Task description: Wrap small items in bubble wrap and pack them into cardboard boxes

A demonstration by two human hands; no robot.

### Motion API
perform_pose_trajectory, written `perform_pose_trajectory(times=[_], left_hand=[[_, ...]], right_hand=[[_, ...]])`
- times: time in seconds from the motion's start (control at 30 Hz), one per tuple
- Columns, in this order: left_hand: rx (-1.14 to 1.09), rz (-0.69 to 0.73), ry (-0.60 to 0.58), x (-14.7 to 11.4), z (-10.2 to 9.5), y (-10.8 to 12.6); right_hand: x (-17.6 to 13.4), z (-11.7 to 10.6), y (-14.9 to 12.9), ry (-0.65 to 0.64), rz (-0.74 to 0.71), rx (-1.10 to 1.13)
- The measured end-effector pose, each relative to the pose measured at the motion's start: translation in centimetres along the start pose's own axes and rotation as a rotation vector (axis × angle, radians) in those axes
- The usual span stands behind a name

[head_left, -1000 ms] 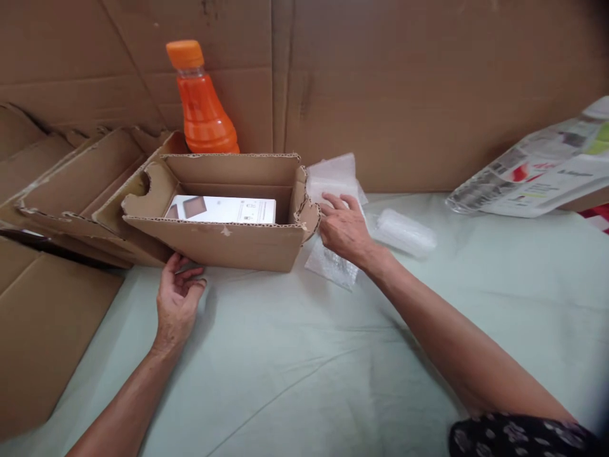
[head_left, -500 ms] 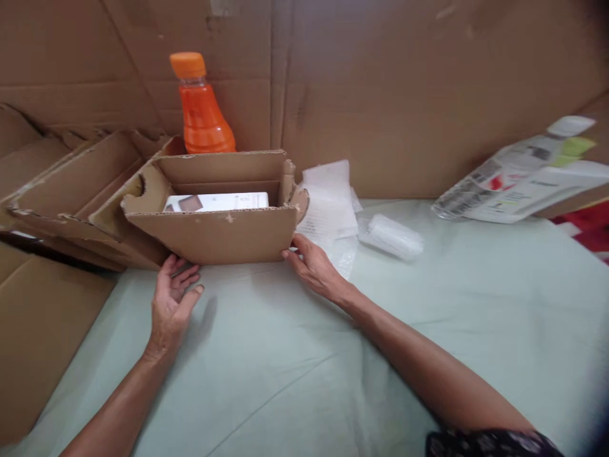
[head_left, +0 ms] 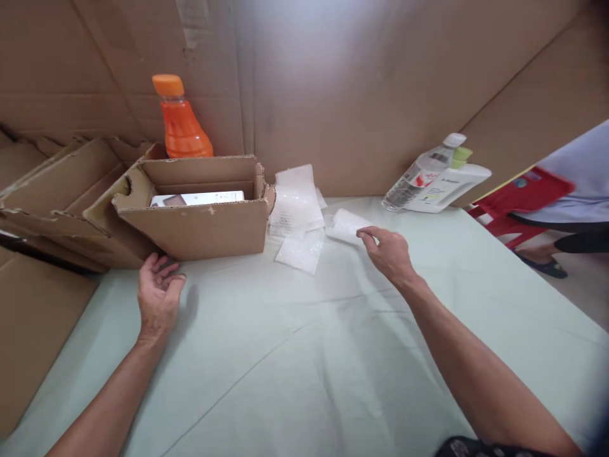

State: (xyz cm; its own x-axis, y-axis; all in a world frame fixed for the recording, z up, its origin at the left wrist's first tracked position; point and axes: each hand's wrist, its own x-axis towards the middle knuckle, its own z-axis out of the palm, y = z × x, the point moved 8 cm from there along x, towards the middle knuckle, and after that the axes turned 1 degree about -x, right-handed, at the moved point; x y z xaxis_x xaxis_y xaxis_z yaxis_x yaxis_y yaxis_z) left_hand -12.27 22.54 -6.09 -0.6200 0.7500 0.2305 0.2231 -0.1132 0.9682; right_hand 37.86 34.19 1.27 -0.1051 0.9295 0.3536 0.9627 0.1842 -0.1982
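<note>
Pale-green cloth (head_left: 266, 355) | cardboard wall (head_left: 333, 108) behind | red seat (head_left: 537, 193) right | orange bottle (head_left: 185, 130) behind open carton (head_left: 204, 231) | left hand (head_left: 158, 297) loosely open | right hand (head_left: 391, 255) at bubble-wrap roll (head_left: 345, 223), grip unclear

White bubble-wrap roll (head_left: 347, 223), orange bottle (head_left: 184, 130)

Diffuse indoor light, moderately bright, with slight overall softness.
Pale glare marks the upper middle of the wall (head_left: 304, 70); a soft shadow lies on the cloth (head_left: 266, 355) beside the left hand (head_left: 158, 295); the roll (head_left: 346, 223) pales nearly to white; darkness blurs the right edge.
</note>
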Motion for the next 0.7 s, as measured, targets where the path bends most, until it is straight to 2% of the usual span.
perform_pose_trajectory(times=[0.1,0.17,0.27,0.37,0.53,0.7], left_hand=[[0.087,0.070,0.012,-1.3,-0.3,1.7],[0.134,0.104,-0.010,-2.8,-0.6,3.3],[0.225,0.174,-0.055,-5.6,-1.7,6.6],[0.301,0.196,-0.137,-8.8,-3.6,9.1],[0.306,0.140,-0.236,-14.2,-6.6,9.5],[0.250,0.094,-0.323,-18.6,-6.9,8.8]], right_hand=[[-1.8,-1.4,-2.1,0.102,-0.106,0.016],[-1.9,-1.3,-3.1,0.122,-0.148,-0.018],[-0.7,-0.1,-1.8,0.074,-0.051,-0.033],[0.0,0.1,-0.2,0.079,0.029,0.007],[-0.4,-0.3,-0.9,0.082,0.014,0.078],[0.6,0.5,-1.4,0.036,0.110,0.197]])
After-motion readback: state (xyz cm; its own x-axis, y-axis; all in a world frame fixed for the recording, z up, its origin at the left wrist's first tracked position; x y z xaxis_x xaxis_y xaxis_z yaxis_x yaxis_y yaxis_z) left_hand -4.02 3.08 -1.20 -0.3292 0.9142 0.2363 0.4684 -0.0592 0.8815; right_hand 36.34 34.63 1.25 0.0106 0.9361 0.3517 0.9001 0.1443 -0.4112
